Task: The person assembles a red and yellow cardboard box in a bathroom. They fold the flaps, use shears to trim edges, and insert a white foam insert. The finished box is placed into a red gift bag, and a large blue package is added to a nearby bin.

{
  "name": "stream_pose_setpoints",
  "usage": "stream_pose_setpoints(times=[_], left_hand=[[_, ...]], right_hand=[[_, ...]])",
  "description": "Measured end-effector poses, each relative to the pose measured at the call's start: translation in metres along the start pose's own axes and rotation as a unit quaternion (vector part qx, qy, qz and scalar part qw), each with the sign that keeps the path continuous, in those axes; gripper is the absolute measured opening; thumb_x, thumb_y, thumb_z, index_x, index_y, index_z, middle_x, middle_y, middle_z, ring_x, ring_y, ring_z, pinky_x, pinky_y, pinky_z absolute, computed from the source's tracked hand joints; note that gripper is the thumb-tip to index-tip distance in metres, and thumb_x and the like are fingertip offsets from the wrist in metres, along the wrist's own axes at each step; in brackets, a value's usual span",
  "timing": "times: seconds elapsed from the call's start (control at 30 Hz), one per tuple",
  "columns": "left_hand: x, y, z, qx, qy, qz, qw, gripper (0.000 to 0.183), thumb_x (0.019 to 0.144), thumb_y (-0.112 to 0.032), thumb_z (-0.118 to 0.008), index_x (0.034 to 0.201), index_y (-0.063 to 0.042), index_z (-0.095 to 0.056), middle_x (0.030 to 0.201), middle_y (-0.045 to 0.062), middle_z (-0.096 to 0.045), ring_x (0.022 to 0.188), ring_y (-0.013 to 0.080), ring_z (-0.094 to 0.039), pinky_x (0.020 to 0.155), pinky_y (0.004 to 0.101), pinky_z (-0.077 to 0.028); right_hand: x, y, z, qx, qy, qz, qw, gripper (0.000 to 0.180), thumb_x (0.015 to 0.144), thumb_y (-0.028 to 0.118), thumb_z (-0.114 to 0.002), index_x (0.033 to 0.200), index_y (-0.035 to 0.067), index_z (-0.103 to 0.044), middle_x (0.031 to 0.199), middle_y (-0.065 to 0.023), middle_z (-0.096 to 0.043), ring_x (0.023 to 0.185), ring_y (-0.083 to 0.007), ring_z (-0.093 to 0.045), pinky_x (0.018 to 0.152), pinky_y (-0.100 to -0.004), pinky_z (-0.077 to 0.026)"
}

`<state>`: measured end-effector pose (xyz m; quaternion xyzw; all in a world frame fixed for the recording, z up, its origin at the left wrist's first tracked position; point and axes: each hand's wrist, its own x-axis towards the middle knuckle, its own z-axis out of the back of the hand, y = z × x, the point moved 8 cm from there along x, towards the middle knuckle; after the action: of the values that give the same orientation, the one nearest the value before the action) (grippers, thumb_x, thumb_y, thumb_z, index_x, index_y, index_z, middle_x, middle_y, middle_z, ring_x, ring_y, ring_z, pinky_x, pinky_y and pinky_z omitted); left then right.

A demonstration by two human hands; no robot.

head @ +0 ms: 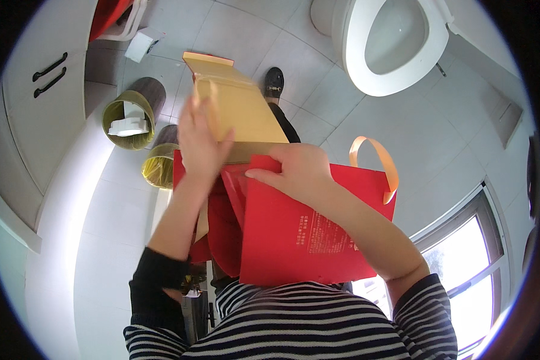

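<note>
A large red cardboard gift box (292,229) with gold lining rests against my body, its printed side facing up. My right hand (299,173) grips the box's red edge, thumb on top and fingers curled over. The gold inner flap (247,108) stretches away from me above the box. My left hand (202,135), slightly blurred, is at the left side of this flap with its fingers spread; whether it touches the flap is unclear. An orange ribbon handle (378,162) loops out from the box's right side.
Two round bins with yellow liners stand at the left, the farther bin (128,121) holding white packaging and the nearer bin (159,166) beside it. A toilet (393,49) is at the upper right. A white cabinet (45,117) lines the left, and a small white box (141,44) lies on the floor.
</note>
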<state>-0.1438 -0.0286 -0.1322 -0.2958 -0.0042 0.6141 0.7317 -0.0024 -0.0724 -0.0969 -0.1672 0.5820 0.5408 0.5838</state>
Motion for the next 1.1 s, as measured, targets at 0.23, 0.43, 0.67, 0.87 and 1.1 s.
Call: stream_pose_setpoints(times=[0.23, 0.43, 0.67, 0.87, 1.1], left_hand=[[-0.079, -0.015, 0.013, -0.245, 0.036, 0.165, 0.955, 0.074, 0.065, -0.005, -0.071, 0.128, 0.001, -0.031, 0.125, 0.022, -0.036, 0.117, 0.0377, -0.038, 0.097, 0.0414, -0.035], [-0.116, -0.025, -0.001, -0.535, 0.005, 0.367, 0.761, 0.068, 0.075, 0.003, -0.061, 0.132, 0.000, -0.025, 0.131, 0.017, -0.033, 0.118, 0.0272, -0.041, 0.098, 0.0350, -0.038], [-0.086, 0.001, -0.042, -0.446, 0.175, 0.386, 0.789, 0.024, 0.086, -0.012, -0.054, 0.103, 0.004, -0.057, 0.090, 0.011, -0.064, 0.085, 0.0183, -0.061, 0.073, 0.0294, -0.047], [-0.058, -0.023, -0.019, -0.216, 0.204, 0.222, 0.929, 0.027, 0.086, -0.026, -0.051, 0.082, -0.002, -0.063, 0.072, 0.021, -0.061, 0.066, 0.0353, -0.060, 0.058, 0.0422, -0.047], [-0.066, -0.044, -0.023, -0.104, 0.185, 0.130, 0.968, 0.042, 0.084, -0.032, -0.054, 0.055, -0.002, -0.053, 0.053, 0.017, -0.052, 0.052, 0.0353, -0.055, 0.046, 0.0425, -0.044]], right_hand=[[0.006, -0.009, -0.007, 0.002, 0.024, -0.036, 0.999, 0.046, 0.075, 0.053, -0.058, 0.076, 0.007, -0.062, 0.067, -0.0089, -0.059, 0.064, -0.0259, -0.059, 0.057, -0.0348, -0.046], [-0.002, -0.013, 0.000, 0.064, -0.066, 0.009, 0.996, 0.050, 0.079, 0.055, -0.053, 0.070, 0.007, -0.060, 0.067, -0.0072, -0.060, 0.064, -0.0252, -0.059, 0.052, -0.0358, -0.046], [-0.001, 0.001, -0.002, 0.014, -0.055, 0.027, 0.998, 0.040, 0.080, 0.045, -0.056, 0.074, 0.007, -0.061, 0.063, -0.0101, -0.056, 0.060, -0.0287, -0.056, 0.054, -0.0371, -0.044], [0.017, -0.011, -0.005, 0.026, 0.001, 0.053, 0.998, 0.045, 0.085, 0.046, -0.048, 0.073, 0.005, -0.062, 0.069, -0.0141, -0.058, 0.068, -0.0309, -0.058, 0.059, -0.0415, -0.046], [0.048, 0.039, 0.053, -0.120, -0.112, 0.254, 0.953, 0.023, 0.081, 0.027, -0.059, 0.088, 0.005, -0.061, 0.096, -0.0100, -0.057, 0.097, -0.0288, -0.052, 0.080, -0.0390, -0.044]])
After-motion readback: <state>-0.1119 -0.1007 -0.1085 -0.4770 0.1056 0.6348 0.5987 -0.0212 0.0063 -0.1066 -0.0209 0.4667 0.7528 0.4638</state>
